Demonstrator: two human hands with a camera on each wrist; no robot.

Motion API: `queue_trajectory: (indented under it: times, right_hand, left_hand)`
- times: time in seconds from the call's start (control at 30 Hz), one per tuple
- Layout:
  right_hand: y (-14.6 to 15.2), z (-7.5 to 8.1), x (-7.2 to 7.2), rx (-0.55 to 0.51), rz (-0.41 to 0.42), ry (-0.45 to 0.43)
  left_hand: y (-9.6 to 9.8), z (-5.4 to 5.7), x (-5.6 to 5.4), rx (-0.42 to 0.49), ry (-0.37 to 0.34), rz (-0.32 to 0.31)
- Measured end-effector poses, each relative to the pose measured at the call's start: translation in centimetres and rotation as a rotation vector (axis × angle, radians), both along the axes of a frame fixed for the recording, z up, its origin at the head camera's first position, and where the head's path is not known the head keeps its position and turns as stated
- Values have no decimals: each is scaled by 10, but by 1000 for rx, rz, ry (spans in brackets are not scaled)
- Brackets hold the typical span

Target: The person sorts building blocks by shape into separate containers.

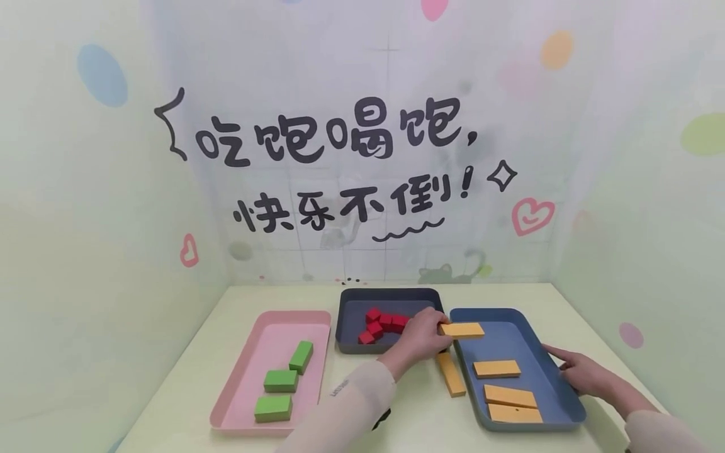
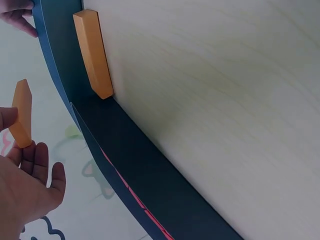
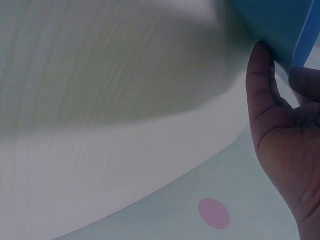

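In the head view my left hand (image 1: 419, 340) pinches a yellow-orange rectangular block (image 1: 464, 330) by one end, above the left rim of the blue tray (image 1: 504, 346). The left wrist view shows this block (image 2: 22, 112) between thumb and fingertips. A similar block (image 1: 451, 375) lies on the table against the tray's left side. Inside the blue tray rest three more: one block (image 1: 496, 369) farther back, and a front pair (image 1: 510, 396) lying close together. My right hand (image 1: 586, 374) touches the tray's outer right wall; in the right wrist view one finger (image 3: 260, 75) extends straight against it.
A dark tray (image 1: 350, 314) at the back centre holds several red cubes (image 1: 374, 328), partly hidden by my left hand. The pink tray (image 1: 243, 365) on the left contains three green blocks (image 1: 280, 380). Walls enclose the pale table (image 1: 187, 390) at the back and sides.
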State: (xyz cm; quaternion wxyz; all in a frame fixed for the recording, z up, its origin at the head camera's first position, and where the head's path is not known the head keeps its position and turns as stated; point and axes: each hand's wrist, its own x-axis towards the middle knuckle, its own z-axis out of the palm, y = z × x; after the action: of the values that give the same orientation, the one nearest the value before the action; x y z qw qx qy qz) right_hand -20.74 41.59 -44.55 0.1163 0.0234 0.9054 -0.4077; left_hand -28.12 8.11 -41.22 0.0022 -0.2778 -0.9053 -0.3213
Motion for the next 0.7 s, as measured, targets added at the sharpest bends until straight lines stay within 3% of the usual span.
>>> queue_trajectory:
  times: [0.3, 0.57, 0.7]
  right_hand:
    - [0, -4, 1, -6, -4, -4]
    - [1, -4, 0, 5, 12, 2]
    - [1, -2, -2, 6, 15, 8]
  left_hand:
    - [26, -6, -7, -67, 39, 6]
    - [47, -9, -3, -127, 33, 24]
    - [56, -11, -2, -205, 71, 31]
